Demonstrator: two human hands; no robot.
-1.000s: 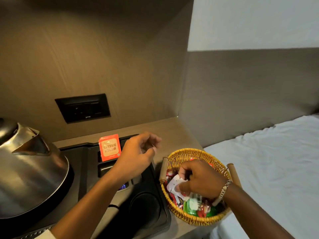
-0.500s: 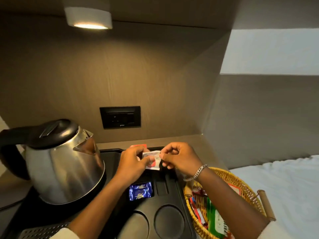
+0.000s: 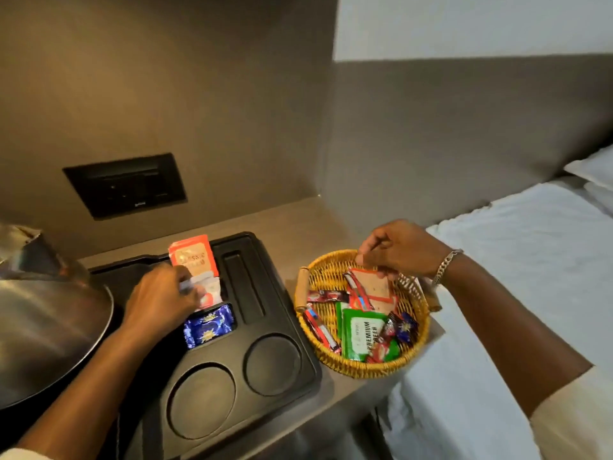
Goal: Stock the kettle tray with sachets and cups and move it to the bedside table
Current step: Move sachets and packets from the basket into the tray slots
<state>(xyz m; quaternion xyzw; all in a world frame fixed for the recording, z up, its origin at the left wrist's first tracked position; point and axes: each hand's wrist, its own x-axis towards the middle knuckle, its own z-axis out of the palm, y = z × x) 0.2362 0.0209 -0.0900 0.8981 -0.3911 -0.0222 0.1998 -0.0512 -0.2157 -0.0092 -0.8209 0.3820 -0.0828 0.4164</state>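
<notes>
- The left hand (image 3: 159,303) pinches a white sachet (image 3: 207,288) into the black tray (image 3: 275,370) slot, in front of the orange sachet (image 3: 192,255).
- The right hand (image 3: 403,249) hovers over the wicker basket (image 3: 361,363), fingers (image 3: 363,257) loosely curled, seemingly holding nothing.
- Sachets look light, thin and crinkly: best pinched by an edge.
- The tray sits on the surface beside the bed (image 3: 530,260), cup wells unfilled.

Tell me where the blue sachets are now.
The blue sachets lie in a slot of the black tray, just below the left hand.

Brown wall (image 3: 199,78), black socket panel (image 3: 126,184), white bed (image 3: 530,260)
</notes>
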